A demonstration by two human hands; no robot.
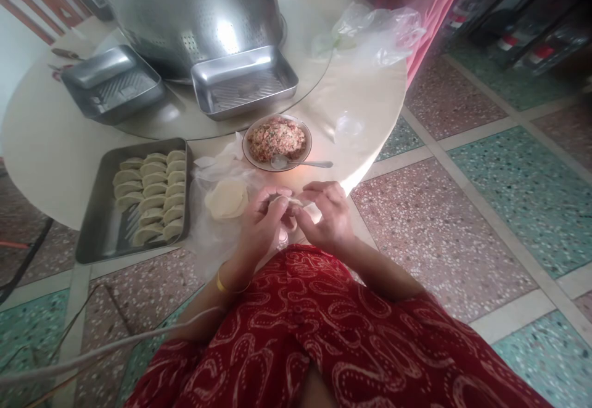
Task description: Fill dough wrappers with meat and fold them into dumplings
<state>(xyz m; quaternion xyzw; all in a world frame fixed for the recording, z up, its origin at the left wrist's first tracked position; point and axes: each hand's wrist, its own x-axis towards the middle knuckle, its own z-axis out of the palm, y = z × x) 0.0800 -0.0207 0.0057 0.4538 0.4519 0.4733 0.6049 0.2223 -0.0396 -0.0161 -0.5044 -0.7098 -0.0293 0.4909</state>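
Round table (pixel 55 149) was crowded; left hand (pixel 261 226) and right hand (pixel 326 214) were together, pinching one dumpling (pixel 291 201) shut. I'd press the edge evenly so filling stays in.

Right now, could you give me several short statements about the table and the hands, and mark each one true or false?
1. Both hands, left hand and right hand, pinch one dumpling between them. True.
2. The tray of dumplings is empty. False: it holds rows of folded dumplings.
3. A spoon rests at the bowl of filling. True.
4. The stack of wrappers lies to the right of the hands. False: it lies to their left.
5. The colander stands on the floor. False: it stands on the table.
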